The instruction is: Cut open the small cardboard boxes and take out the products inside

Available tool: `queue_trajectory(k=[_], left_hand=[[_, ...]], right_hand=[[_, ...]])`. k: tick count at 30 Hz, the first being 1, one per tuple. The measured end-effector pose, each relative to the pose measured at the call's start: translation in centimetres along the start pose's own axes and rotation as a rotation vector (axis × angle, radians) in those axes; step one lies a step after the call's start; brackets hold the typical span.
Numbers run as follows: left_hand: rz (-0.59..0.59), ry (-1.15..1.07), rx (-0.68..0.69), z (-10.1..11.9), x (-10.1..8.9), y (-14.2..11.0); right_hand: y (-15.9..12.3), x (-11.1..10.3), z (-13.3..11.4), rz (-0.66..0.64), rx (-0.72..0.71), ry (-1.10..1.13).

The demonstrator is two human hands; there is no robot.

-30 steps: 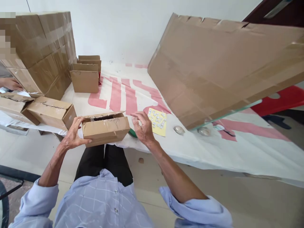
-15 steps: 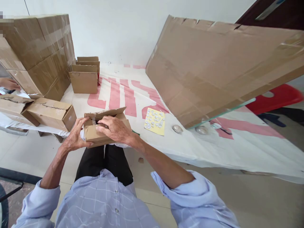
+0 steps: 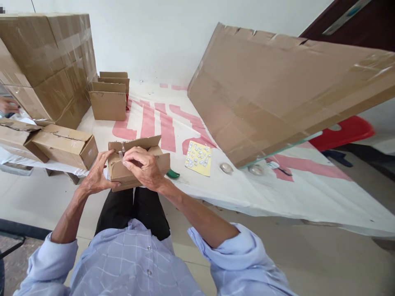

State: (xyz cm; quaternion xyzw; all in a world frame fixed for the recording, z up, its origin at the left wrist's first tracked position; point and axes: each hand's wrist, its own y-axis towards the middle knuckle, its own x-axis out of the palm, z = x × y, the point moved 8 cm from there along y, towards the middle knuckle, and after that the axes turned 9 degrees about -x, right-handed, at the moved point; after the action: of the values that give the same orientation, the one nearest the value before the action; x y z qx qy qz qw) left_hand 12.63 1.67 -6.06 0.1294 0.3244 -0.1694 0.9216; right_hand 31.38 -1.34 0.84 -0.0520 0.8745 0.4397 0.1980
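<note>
A small cardboard box (image 3: 126, 176) sits at the table's front edge, its top flaps partly raised. My left hand (image 3: 95, 172) grips its left end, thumb low on the near side and fingers over the top. My right hand (image 3: 143, 166) is over the box's opening, thumb and fingertips pinched together at a strip of clear tape (image 3: 121, 155) near the left end. The inside of the box is mostly hidden by this hand. Just right of the box lies a green object (image 3: 173, 174), perhaps a cutter handle.
On the table (image 3: 197, 197), a yellow sheet (image 3: 203, 167) bears several small silvery pieces. Two clear tape rolls (image 3: 226, 167) lie right of it. A large cardboard panel (image 3: 271, 90) leans behind. Leftward stand closed boxes (image 3: 66, 142), open boxes (image 3: 108, 106), stacked cartons (image 3: 55, 70) and another person's hand (image 3: 8, 105).
My right hand has come from beside the box to its opening, then shifted slightly left with fingertips pinched. The back flap has risen. My left hand has kept its grip.
</note>
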Motion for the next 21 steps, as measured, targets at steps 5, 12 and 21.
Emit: queue_trajectory(k=[5, 12, 21], left_hand=[[0.024, -0.041, -0.038, 0.1, -0.4, 0.6], [0.031, -0.041, -0.060, 0.1, -0.3, 1.0], [0.102, -0.066, -0.049, -0.9, -0.8, 2.1]], right_hand=[[-1.1, -2.2, -2.8, 0.082, -0.063, 0.009], [-1.9, -2.9, -0.3, 0.079, 0.137, 0.018], [-2.1, -3.2, 2.3, 0.137, 0.413, 0.360]])
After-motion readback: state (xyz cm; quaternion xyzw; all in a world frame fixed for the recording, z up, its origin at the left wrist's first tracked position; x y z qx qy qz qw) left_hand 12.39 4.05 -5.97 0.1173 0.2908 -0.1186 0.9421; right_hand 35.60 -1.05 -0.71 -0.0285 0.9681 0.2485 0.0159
